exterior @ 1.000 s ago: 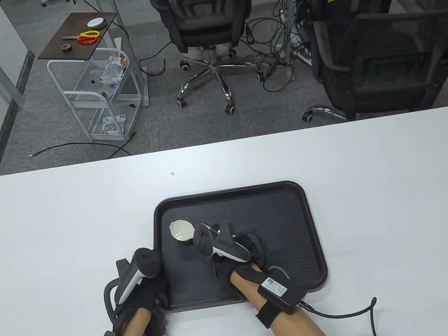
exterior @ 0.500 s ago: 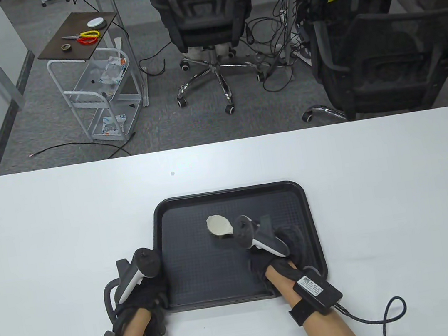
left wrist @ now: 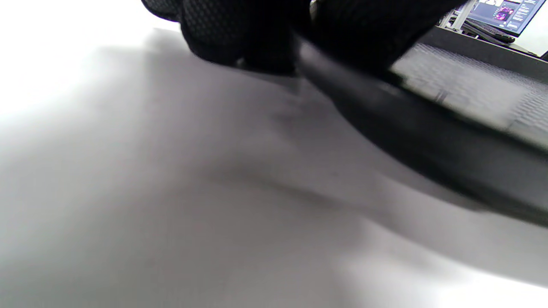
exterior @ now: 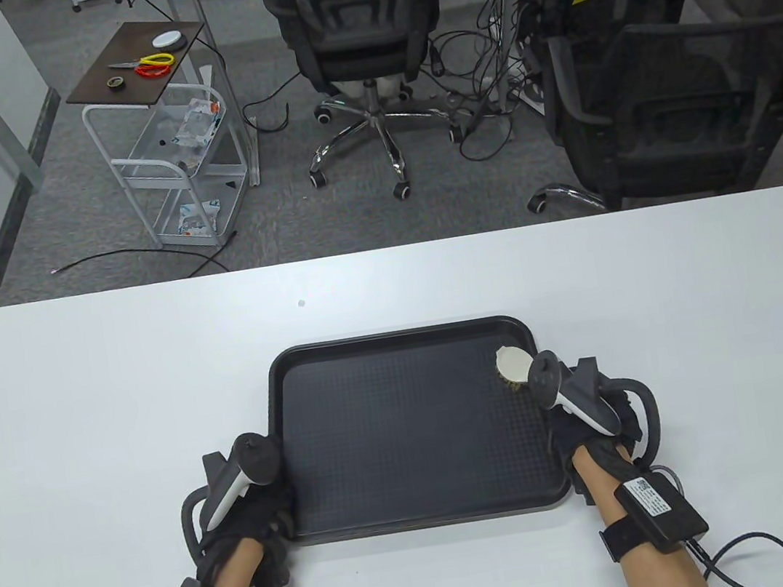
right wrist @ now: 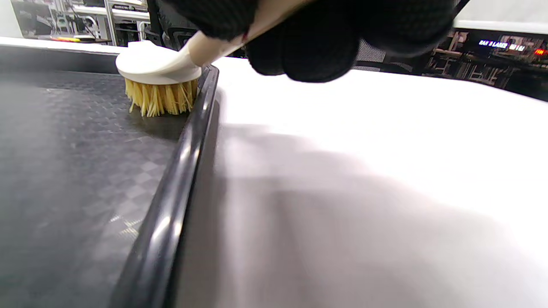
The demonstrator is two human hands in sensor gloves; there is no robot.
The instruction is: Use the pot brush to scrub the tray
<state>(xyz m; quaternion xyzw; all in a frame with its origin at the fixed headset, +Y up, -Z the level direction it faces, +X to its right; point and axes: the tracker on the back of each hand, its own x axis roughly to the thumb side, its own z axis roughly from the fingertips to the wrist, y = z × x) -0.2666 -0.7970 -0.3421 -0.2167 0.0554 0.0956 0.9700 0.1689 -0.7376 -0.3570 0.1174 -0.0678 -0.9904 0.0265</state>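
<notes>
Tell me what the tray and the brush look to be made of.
Tray: probably moulded plastic, black, with a glossy smooth rim catching highlights and a matte embossed diamond-pattern floor.
Brush: head and handle look like smooth cream plastic, though painted wood is possible; the bristles are stiff yellow fibres, natural or synthetic, I cannot tell which.

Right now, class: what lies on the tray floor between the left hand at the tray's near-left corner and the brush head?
Only bare textured tray floor lies between the left hand and the brush head; the table view shows it.
</notes>
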